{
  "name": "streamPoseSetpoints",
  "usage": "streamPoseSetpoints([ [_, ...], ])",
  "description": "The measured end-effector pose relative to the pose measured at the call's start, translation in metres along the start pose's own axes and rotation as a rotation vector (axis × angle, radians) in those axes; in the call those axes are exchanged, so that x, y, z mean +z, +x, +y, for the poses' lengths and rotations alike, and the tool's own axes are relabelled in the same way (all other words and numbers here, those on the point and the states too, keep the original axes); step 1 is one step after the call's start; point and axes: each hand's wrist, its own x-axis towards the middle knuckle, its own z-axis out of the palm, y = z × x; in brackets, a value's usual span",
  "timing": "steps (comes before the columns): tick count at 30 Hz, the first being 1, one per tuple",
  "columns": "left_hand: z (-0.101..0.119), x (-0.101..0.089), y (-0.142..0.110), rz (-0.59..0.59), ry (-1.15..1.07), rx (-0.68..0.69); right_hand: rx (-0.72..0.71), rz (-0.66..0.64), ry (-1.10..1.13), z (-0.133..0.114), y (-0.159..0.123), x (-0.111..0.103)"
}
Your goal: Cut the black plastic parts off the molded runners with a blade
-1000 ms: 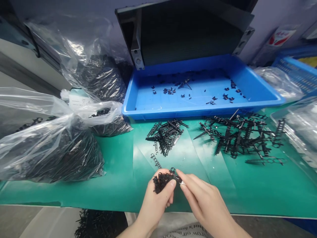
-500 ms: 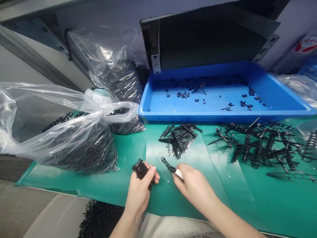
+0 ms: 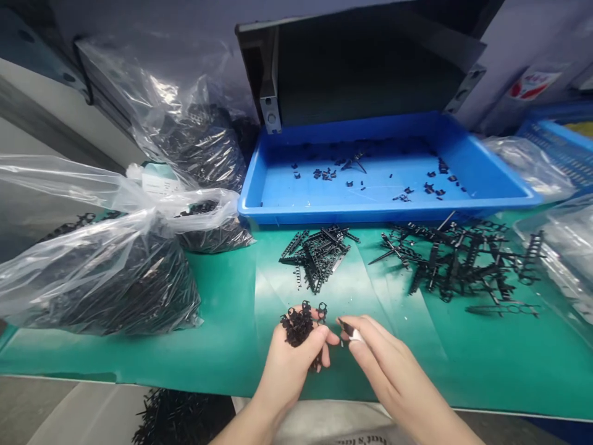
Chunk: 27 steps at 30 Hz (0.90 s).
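Observation:
My left hand is closed around a bunch of small black plastic parts with ring-shaped ends. One ringed black strip stands up at its fingertips. Just to the right, my right hand pinches a small dark and white thing, whose kind I cannot make out. The two hands are close but apart, low over the green table. Beyond them lies a pile of black ringed strips.
A blue tray with scattered black bits stands at the back. Right of the pile lie tangled black plastic frames. Clear bags of black parts fill the left. A clear plastic container sits at the right edge of the green table.
The view has shifted right. My hands have come closer together. The black strip that stuck out from my right hand no longer shows there; a ringed strip now stands at my left fingertips.

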Motion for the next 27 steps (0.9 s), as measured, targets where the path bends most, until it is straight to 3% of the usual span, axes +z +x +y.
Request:
streamPoseSetpoints([
  [4, 0.002, 0.0, -0.003, -0.116, -0.03, -0.047, -0.072, -0.083, 0.023, 0.002, -0.001, -0.009],
  [9, 0.002, 0.0, -0.003, -0.174, -0.027, -0.079, -0.153, -0.078, -0.087, 0.005, -0.004, -0.013],
  [16, 0.001, 0.002, -0.003, -0.159, 0.033, -0.112, -0.189, -0.067, -0.178, 0.006, -0.006, -0.014],
  [27, -0.011, -0.006, 0.001, -0.11, 0.141, -0.06, -0.201, 0.07, -0.206, 0.004, -0.006, 0.0],
])
